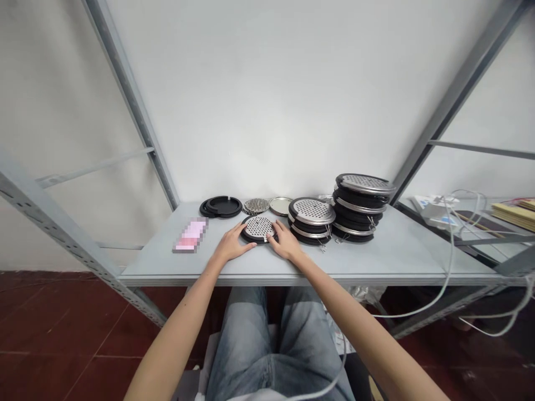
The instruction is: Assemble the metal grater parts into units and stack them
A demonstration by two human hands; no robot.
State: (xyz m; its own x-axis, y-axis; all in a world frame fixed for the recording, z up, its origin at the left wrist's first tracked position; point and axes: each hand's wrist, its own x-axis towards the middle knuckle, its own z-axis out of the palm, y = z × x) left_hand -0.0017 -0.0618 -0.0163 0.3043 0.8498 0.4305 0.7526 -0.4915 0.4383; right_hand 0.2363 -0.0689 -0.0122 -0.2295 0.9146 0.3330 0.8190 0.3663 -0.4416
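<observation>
A perforated metal disc [258, 226] set in a round black ring lies flat on the grey tabletop before me. My left hand [230, 245] grips its left edge, fingers on the rim and thumb near its front. From the other side my right hand [286, 240] holds the right edge, with fingertips at the rim. Just right of that hand stands a short stack of black-ringed discs [312, 213] with silver bands and wire clips. Behind lie loose perforated plates [256, 206], a plain shiny round plate [280, 206] and black rings [224, 206].
A taller stack of similar discs [365, 184] stands farther right. On the left lies a pink pixelated item [191, 235]. Metal shelf posts [129, 100] frame the table [401, 262]. A white cable [449, 267] hangs over the right front edge, near a side shelf with yellow items [514, 215].
</observation>
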